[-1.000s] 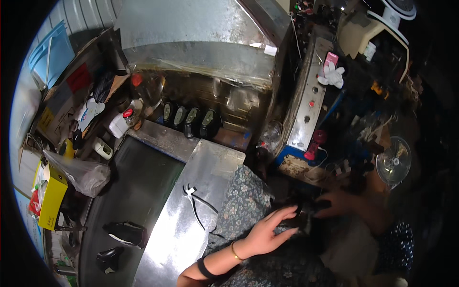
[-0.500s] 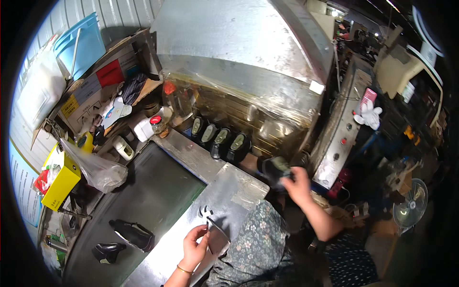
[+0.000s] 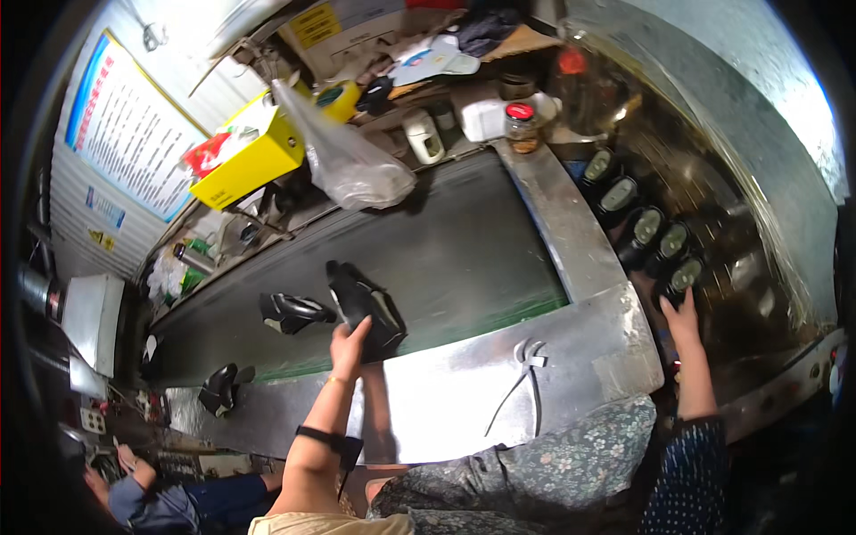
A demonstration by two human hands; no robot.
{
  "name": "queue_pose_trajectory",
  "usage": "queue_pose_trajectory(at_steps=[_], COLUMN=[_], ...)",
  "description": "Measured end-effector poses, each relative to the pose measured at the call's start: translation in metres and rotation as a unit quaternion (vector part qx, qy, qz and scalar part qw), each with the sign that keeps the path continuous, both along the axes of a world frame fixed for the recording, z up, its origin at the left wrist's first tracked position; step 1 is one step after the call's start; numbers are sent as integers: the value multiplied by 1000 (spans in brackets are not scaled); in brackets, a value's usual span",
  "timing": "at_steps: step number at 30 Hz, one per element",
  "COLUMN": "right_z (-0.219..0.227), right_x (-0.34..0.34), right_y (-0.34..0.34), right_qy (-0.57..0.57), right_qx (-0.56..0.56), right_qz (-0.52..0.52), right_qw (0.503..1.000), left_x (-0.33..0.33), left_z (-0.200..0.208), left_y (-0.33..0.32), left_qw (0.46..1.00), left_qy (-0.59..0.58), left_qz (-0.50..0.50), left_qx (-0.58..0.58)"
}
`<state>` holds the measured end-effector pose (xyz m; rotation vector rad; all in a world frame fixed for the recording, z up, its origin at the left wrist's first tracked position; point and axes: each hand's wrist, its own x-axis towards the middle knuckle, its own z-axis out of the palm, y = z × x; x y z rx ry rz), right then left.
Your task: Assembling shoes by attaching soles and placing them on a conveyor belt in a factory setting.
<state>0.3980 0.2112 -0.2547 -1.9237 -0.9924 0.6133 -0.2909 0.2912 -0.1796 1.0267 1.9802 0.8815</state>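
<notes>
My left hand (image 3: pixel 350 346) reaches over the dark belt, fingers closed on the near end of a black shoe (image 3: pixel 367 303). Left of it lies another black shoe (image 3: pixel 296 312), and a further black shoe (image 3: pixel 219 390) sits on the metal edge. At the right, my right hand (image 3: pixel 683 316) has thumb and finger on the end of a black shoe (image 3: pixel 684 274) with a grey-green sole facing up. It is nearest in a row of several such shoes (image 3: pixel 644 227). A thin-handled metal tool (image 3: pixel 529 358) lies on the metal ledge (image 3: pixel 428 401), apart from both hands.
A yellow box (image 3: pixel 254 160) and a clear plastic bag (image 3: pixel 357 169) overhang the belt's far side. A red-lidded jar (image 3: pixel 521 129) stands by the far corner. At right rises a metal hood (image 3: pixel 776 80). Another person's hand (image 3: pixel 127 456) shows at lower left.
My view has swung left. My left hand has let go of the metal tool and moved onto a black shoe. My right hand's shoe now stands at the row's near end.
</notes>
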Motion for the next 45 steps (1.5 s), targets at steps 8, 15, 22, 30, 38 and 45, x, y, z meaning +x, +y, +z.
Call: queue_pose_trajectory(at_steps=[8,15,22,30,38,45], right_z=[83,67,158,287,242,199], right_x=[-141,-241,-246,-291,-309,-274], right_y=[-259,-459,-328,-251,-275,-265], right_qy=[66,178,56,-96,-295,-35], right_qx=[-43,16,188,287,193,253], right_qz=[-135,-291,-115,-12,87,199], right_qw=[988,940,974,953,932,946], left_x=[89,-2,108,178,212,255], left_z=[84,8,120,121,113,130], left_y=[-28,55,-52,-156,-197,-209], left_qw=[863,952,917,846,759,620], left_qy=[147,94,-82,-92,150,357], left_qz=[-439,-289,-389,-496,-531,-490], left_qx=[202,32,6,170,345,498])
